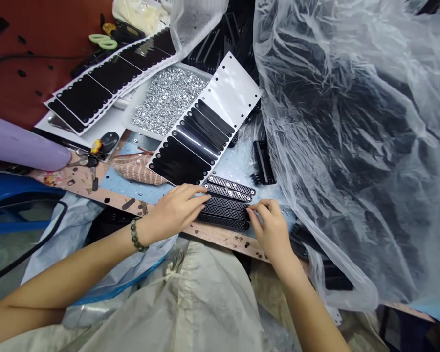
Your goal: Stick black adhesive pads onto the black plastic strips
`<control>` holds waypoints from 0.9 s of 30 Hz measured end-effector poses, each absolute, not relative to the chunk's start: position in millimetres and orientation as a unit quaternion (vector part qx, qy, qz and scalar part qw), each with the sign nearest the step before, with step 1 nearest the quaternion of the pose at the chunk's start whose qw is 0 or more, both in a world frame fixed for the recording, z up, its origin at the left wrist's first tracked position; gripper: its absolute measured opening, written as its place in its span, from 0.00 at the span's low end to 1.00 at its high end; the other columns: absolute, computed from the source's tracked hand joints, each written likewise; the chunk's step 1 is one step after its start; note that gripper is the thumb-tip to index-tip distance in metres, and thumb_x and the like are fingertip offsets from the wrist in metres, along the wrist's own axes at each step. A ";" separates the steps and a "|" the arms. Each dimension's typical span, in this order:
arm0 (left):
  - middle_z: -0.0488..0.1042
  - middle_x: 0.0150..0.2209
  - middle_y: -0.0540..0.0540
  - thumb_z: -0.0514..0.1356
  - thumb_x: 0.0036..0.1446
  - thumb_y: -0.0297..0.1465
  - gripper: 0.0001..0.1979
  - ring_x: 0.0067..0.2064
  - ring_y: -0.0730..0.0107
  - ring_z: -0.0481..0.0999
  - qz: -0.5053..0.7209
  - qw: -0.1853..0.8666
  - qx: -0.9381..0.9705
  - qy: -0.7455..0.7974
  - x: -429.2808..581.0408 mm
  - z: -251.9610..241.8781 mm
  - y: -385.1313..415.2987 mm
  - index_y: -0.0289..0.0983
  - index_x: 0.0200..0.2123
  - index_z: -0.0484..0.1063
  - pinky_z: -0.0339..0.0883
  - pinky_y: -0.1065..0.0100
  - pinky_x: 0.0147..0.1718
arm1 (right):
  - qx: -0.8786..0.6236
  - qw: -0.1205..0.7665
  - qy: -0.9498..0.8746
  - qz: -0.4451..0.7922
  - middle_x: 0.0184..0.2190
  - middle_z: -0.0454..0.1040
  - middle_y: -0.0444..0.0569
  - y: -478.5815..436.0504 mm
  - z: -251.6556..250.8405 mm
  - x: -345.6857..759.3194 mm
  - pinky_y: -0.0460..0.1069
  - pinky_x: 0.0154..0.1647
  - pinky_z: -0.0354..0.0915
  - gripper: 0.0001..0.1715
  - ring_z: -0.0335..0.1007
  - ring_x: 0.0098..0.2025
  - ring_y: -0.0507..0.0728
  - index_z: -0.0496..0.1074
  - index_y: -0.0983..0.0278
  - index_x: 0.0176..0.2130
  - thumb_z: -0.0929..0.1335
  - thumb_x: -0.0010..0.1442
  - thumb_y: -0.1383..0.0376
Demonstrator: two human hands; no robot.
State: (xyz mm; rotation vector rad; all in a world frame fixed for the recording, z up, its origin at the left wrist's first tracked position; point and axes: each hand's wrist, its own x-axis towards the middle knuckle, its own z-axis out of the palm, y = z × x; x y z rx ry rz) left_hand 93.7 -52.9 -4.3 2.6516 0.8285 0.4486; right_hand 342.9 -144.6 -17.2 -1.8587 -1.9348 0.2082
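Several narrow black strips with a diamond-patterned surface (225, 211) lie side by side at the table's front edge. Small metal rings or nuts (230, 192) sit scattered on the farther strips. My left hand (178, 208), a beaded bracelet at its wrist, bends its fingers over the strips' left ends; its fingertips are close together, and whatever lies between them is hidden. At the right end of a middle strip, my right hand (273, 227) pinches thumb and forefinger together; what they hold is too small to make out.
Behind the strips lies a white sheet of black stickers (238, 83), partly over a tub of small metal parts (170, 98). More sticker sheets (99, 88), green-handled scissors (103, 41) and a purple cylinder (25, 142) are left. Clear plastic sheeting (352, 122) covers the right side.
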 end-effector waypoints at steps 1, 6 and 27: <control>0.72 0.48 0.39 0.53 0.62 0.27 0.13 0.47 0.60 0.70 0.173 0.159 0.926 0.296 101.0 -4.0 -52.8 0.34 0.49 0.70 0.67 0.58 0.45 | -0.674 0.231 -0.698 0.075 0.35 0.67 0.52 -140.5 -17.6 340.5 0.53 0.38 0.67 0.08 0.67 0.37 0.57 0.70 0.64 0.36 0.62 0.63 0.66; 0.75 0.41 0.43 0.52 0.63 0.28 0.11 0.43 0.62 0.71 0.204 0.087 0.930 0.292 138.0 -10.0 -45.3 0.36 0.45 0.72 0.63 0.59 0.43 | -0.651 0.241 -0.716 0.069 0.38 0.71 0.53 -119.1 -19.5 324.9 0.55 0.44 0.65 0.10 0.67 0.41 0.59 0.70 0.64 0.41 0.61 0.64 0.67; 0.75 0.35 0.45 0.57 0.59 0.25 0.06 0.38 0.66 0.73 0.215 0.146 0.929 0.263 90.5 -15.5 -60.1 0.35 0.39 0.73 0.69 0.64 0.40 | -0.653 0.265 -0.705 0.077 0.33 0.75 0.47 -174.6 -26.6 345.8 0.58 0.58 0.60 0.08 0.72 0.37 0.54 0.70 0.62 0.38 0.62 0.63 0.70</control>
